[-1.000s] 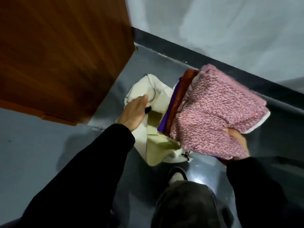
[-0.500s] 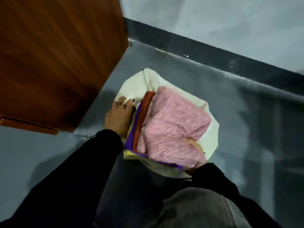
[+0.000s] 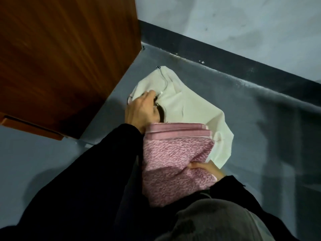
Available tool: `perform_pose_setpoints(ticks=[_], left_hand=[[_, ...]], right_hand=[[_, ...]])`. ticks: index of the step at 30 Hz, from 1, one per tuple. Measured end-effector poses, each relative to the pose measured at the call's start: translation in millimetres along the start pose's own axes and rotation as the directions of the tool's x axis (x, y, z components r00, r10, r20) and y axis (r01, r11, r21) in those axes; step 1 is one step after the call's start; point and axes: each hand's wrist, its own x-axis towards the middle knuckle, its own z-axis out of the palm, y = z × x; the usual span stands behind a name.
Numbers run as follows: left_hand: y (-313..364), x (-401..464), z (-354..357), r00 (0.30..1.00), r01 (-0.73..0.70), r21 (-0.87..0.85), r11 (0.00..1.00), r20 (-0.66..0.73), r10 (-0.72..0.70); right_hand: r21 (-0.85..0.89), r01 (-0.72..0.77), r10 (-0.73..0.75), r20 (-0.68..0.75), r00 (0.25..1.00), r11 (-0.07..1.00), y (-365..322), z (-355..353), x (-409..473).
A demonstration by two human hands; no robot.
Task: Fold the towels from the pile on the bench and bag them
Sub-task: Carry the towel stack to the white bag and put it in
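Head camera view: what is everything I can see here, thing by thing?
Folded fluffy towel: one showing, pink, at the bag's near side.
Soft cloth bag: one, cream-white, on the floor by the cabinet.
Wooden cabinet: one, reddish-brown, upper left.
Smooth floor: grey, all around the bag.
Wall: pale grey with a dark baseboard, top right.
Left hand: grips the bag's edge.
Right hand: holds the towel.
Sleeves: two, black, bottom.
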Motion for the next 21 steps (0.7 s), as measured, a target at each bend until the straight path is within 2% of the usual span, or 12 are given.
perform_pose_setpoints(ticks=[4, 7, 9, 10, 12, 14, 15, 16, 17, 18, 19, 21], left_hand=[[-12.5, -5.0, -0.8, 0.999, 0.039, -0.122, 0.992, 0.017, -0.037], [-16.8, -0.2, -10.2, 0.997, 0.069, -0.032, 0.997, 0.016, -0.069], [-15.9, 3.7, -14.1, 0.964, 0.253, -0.118, 0.960, -0.054, -0.260], [-13.7, 7.1, -18.3, 0.916, 0.369, -0.272, 0.889, -0.052, -0.397], [-12.8, 14.1, -29.2, 0.795, 0.506, -0.617, 0.602, 0.062, -0.604], [-20.8, 15.1, -31.8, 0.693, 0.498, -0.829, 0.254, 0.204, -0.691], [-25.0, 11.0, -31.4, 0.673, 0.490, -0.852, 0.185, 0.235, -0.701], [-30.3, 3.5, -28.5, 0.680, 0.518, -0.815, 0.260, 0.208, -0.704], [-37.0, -5.4, -23.0, 0.714, 0.578, -0.663, 0.476, 0.128, -0.688], [-47.1, -14.9, -14.0, 0.777, 0.593, -0.361, 0.720, 0.020, -0.630], [-53.1, -21.1, -8.4, 0.865, 0.494, -0.022, 0.869, -0.090, -0.494], [-57.1, -20.8, 4.1, 0.985, 0.045, 0.427, 0.903, -0.169, 0.031]], right_hand=[[-0.009, 0.095, -0.093, 0.128, 0.987, 0.995, -16.6, 12.1, 8.7], [-0.014, 0.021, -0.019, 0.129, 0.991, 1.000, -24.2, 20.5, 16.2], [-0.004, -0.050, 0.050, 0.165, 0.985, 0.999, -24.1, 26.4, 13.7], [0.037, -0.096, 0.088, 0.169, 0.982, 0.995, -20.8, 25.4, 11.8], [0.121, -0.023, 0.013, 0.082, 0.997, 0.992, -9.1, 13.6, 14.3], [0.187, 0.134, -0.138, 0.009, 0.990, 0.973, 2.8, -10.5, 17.8], [0.229, 0.197, -0.198, -0.019, 0.980, 0.953, 4.5, -22.5, 18.6], [0.273, 0.210, -0.201, -0.060, 0.978, 0.939, 3.3, -31.6, 16.3], [0.274, 0.217, -0.193, -0.112, 0.975, 0.937, -2.7, -36.3, 13.5], [0.296, 0.194, -0.166, -0.116, 0.979, 0.935, -7.3, -39.3, 11.5], [0.314, 0.162, -0.136, -0.103, 0.985, 0.936, -8.3, -41.1, 10.4], [0.278, 0.157, -0.129, -0.115, 0.985, 0.948, -9.9, -39.9, 10.7]])
